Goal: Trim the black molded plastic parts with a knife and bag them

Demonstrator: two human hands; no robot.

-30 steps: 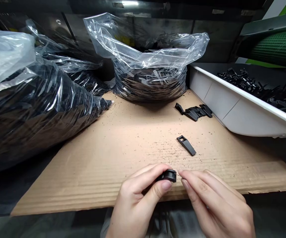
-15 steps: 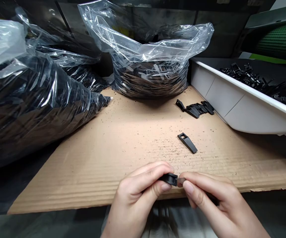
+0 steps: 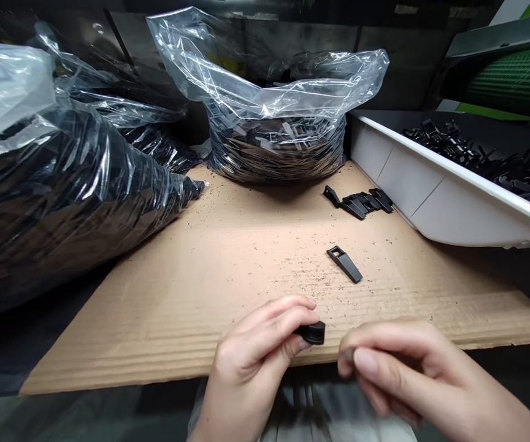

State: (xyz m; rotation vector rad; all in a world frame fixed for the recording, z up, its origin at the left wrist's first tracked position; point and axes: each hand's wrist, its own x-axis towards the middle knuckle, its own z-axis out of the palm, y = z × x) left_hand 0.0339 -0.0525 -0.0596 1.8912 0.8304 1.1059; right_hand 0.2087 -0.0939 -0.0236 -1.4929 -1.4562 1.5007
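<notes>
The left hand, low in the middle of the frame, is closed around a small black part. One end of the part pokes out past the fingers. The right hand, at the lower right, is pinched shut on a small dark thing. It is too blurry to tell what that is. The two hands are apart.

The step looks like careful close-up work on the black part's end. To reach that end, the right hand would need to cross the small gap, while the left hand holds the part steady.

The counter has a brown cardboard top with lots of tiny dark crumbs on it. A loose black piece lies right of the middle, and a little pile sits farther up, near a white tray of black bits.

A big shiny bag fills the left side. Another bag stands at the top middle. A green roll is at the upper right, and the back is dark.
</notes>
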